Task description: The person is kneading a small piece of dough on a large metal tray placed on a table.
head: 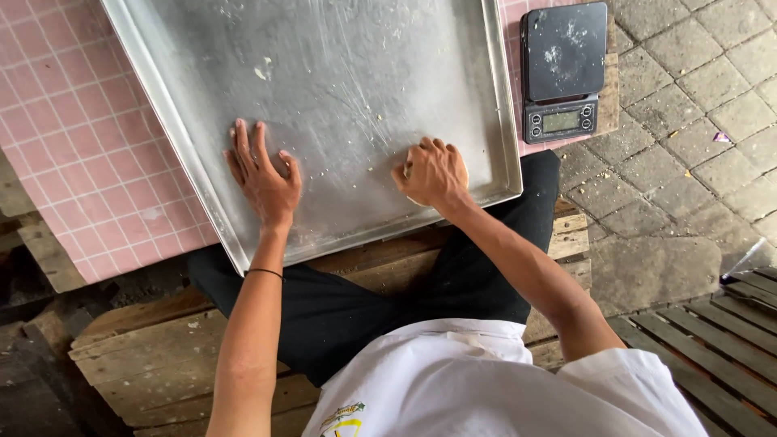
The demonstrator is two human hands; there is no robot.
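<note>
Left hand [263,174] lies flat and open, fingers spread, palm down on the near-left part of the metal tray [340,73], close to its near rim. Right hand [433,171] is cupped, fingers curled together over a small piece of pale dough [414,197]; only a thin edge of the dough shows below the knuckles, so its shape cannot be told. The dough sits on the tray floor at the near-right, not far from the right rim.

The tray rests on a counter [57,121] covered with a pink checked cloth, its near corner overhanging toward the lap. A few crumbs [261,71] and smears mark the tray surface farther away. A black digital scale [564,69] stands to the right of the tray, just beside its rim, dusted with flour.

Procedure for the step in hand, as judged from the posture: rounding the dough under the cupped palm.
- Keep the left hand pressed flat so the tray does not slide on the cloth.
- Hold the right hand cupped, not clenched; let the dough turn freely beneath it.
- Work away from the rim, as the tray wall could flatten one side.
</note>
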